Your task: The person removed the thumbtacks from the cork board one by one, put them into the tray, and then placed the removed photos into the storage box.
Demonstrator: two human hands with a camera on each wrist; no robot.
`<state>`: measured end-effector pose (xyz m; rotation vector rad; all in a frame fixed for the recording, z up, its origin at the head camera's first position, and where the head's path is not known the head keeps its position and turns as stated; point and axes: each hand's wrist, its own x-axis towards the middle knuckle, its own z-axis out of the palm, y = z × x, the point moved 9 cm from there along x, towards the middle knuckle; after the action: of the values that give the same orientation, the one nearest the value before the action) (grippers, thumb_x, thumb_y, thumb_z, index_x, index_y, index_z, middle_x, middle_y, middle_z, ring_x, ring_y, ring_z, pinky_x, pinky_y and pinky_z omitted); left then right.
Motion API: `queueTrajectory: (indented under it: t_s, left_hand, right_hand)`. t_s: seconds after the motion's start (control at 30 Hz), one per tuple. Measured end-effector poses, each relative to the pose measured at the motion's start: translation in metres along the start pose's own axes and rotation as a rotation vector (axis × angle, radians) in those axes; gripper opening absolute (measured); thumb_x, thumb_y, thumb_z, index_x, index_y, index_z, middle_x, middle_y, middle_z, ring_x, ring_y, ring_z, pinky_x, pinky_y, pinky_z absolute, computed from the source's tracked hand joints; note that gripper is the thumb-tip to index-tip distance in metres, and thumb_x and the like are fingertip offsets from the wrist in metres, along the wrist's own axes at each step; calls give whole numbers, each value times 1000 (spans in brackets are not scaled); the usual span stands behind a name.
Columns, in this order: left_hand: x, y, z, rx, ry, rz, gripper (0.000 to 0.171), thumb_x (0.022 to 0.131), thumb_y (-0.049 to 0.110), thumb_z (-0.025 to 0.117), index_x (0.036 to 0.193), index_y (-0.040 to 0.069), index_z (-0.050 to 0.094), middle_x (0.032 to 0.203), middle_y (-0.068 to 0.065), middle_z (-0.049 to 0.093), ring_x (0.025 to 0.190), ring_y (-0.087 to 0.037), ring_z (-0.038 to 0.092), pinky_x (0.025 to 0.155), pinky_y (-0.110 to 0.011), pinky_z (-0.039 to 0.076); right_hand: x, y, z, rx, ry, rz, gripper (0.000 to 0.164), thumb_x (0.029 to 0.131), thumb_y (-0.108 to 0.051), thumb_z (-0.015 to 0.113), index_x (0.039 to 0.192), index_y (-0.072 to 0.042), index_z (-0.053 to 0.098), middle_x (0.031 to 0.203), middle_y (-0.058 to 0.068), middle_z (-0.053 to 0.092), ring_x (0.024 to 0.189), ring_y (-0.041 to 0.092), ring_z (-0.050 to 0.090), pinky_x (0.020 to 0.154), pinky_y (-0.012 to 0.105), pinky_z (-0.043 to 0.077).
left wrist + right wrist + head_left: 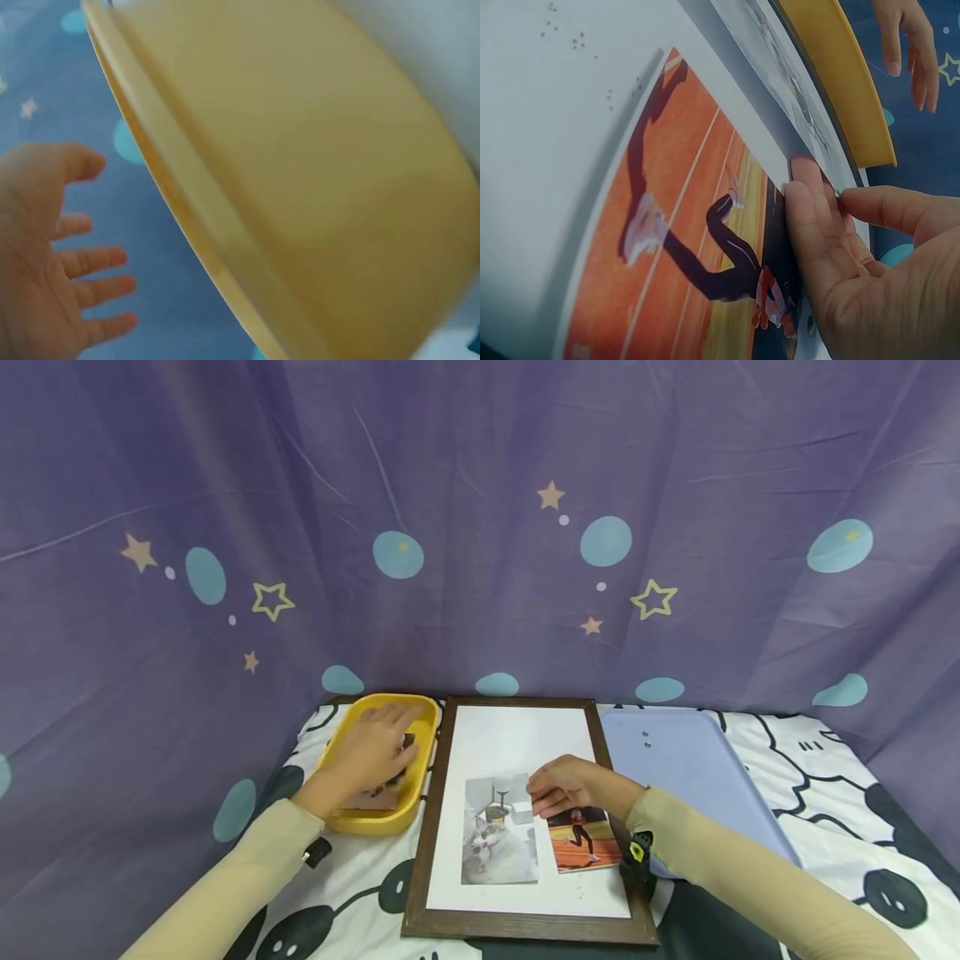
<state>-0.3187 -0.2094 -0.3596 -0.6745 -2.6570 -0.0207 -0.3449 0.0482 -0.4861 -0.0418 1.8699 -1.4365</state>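
Observation:
My left hand (372, 747) hovers with spread fingers over a yellow plastic basket (408, 810), which holds some printed photos (372, 799); the left wrist view shows this hand holding nothing. A photo of a white cat (498, 839) lies over the white board (517, 735) of a brown-framed panel. At its upper right corner my right hand (572, 783) pinches the edge between thumb (885, 206) and fingers. Beneath that hand lies a second photo, of a runner on an orange track (682, 247), partly covered by the hand in the head view.
A pale blue tray (697, 768), with two tiny shiny bits near its far end, stands right of the brown frame (525, 928). Small dark specks (574, 37) dot the board. A black-and-white patterned cloth (862, 835) covers the table; a purple curtain (480, 527) hangs behind.

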Motion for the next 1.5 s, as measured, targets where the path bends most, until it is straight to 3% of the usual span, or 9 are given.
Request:
queueTrajectory:
  t_s: [0.17,0.3,0.5,0.67,0.87,1.07,1.2,1.33,1.5]
  left_hand:
    - [-10,-45,15,62,-114,-172,64,100,23,61,154,-2,36,155,-29,42,141,-50,43,113,-68,34]
    - [-23,-72,26,95,-177,-270,65,101,14,57,155,-6,29,156,-33,36,140,-53,40,111,-72,33]
    - [-37,-100,35,109,-244,-336,58,101,4,49,152,-15,28,147,-37,44,129,-56,47,107,-75,32]
    - [-41,-111,34,94,-280,-354,48,102,8,53,141,-18,44,130,-37,56,117,-56,54,102,-74,37]
    - [-35,-122,31,-69,-361,-378,24,101,11,56,107,-9,66,96,-25,68,89,-43,65,81,-61,51]
    - [-30,-138,33,-403,-452,-509,28,96,5,55,109,-15,70,90,-22,72,81,-31,65,74,-43,55]
    - [-31,-148,40,-585,-520,-644,26,93,2,57,109,-14,70,75,-8,66,68,-17,60,69,-37,55]
    - [-36,-154,48,-689,-580,-768,36,95,3,61,126,-14,63,95,-13,73,75,-15,68,77,-42,62]
    - [-37,-160,53,-739,-605,-847,38,97,3,62,131,-13,60,103,-17,72,79,-18,70,75,-38,63]
  right_hand:
    - [1,1,2,5,-2,0,17,97,-4,61,113,3,63,79,5,72,67,14,74,73,32,63]
    - [2,2,2,1,2,4,17,97,-4,61,112,3,64,79,5,72,67,14,74,72,32,63]
    - [2,1,2,-12,0,7,17,97,-4,61,111,3,64,79,5,71,66,14,73,72,32,63]
    - [4,0,3,-4,-2,9,15,97,-4,61,110,3,63,78,6,71,65,14,73,71,31,63]
    - [3,-6,5,29,-26,1,12,97,-2,59,108,2,61,77,6,70,63,13,72,69,29,63]
    - [0,-18,9,31,-45,-12,14,97,-3,60,110,3,61,77,6,70,63,11,72,69,27,62]
    - [0,-24,12,37,-65,-7,10,99,-5,59,107,0,62,77,4,71,63,10,71,68,26,62]
    - [1,-32,16,46,-90,-21,7,100,-6,57,104,-3,62,79,3,70,66,11,72,70,26,62]
    - [2,-43,15,62,-97,-47,9,102,-6,55,108,-3,60,84,4,68,70,11,72,73,26,62]
